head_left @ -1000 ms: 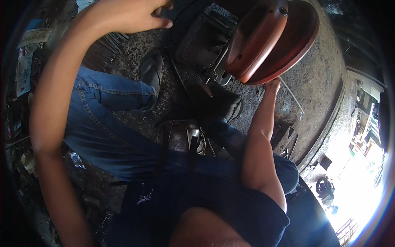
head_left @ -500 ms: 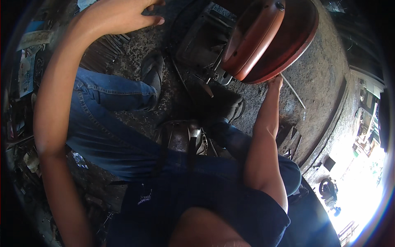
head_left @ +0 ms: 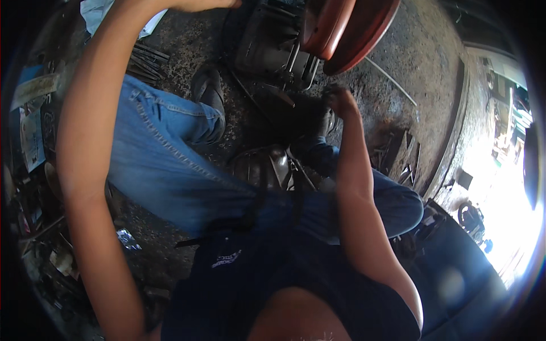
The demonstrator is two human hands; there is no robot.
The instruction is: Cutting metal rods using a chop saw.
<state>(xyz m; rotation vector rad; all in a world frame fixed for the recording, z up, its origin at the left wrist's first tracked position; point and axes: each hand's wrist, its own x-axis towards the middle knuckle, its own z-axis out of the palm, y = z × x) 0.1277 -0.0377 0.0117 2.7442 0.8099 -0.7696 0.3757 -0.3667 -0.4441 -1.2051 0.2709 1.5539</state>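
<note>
My left hand point(head_left: 199, 4) is at the upper edge, mostly cut off by it. A stretched-out digit points right, and nothing held shows. At the upper right stands a red-brown padded chair point(head_left: 335, 28) with metal tubes point(head_left: 293, 59) under it; its top is out of view. Just below the chair's red rim, apart from it, is my right hand point(head_left: 343, 102). Its fingers are curled in deep shadow around something dark that I cannot make out. A dark, boxy metal piece point(head_left: 259, 57) lies on the floor left of the chair.
Dark flat bars point(head_left: 147, 62) lie in a pile at the upper left, near a white sheet point(head_left: 96, 14). A thin rod point(head_left: 392, 80) rests on the floor right of the chair. Metal scraps point(head_left: 401, 150) lie beside my right knee. A low stool point(head_left: 276, 165) shows between my legs.
My right hand has come off the chair's red rim and moved down and left. The chair and my left hand now sit higher in the picture.
</note>
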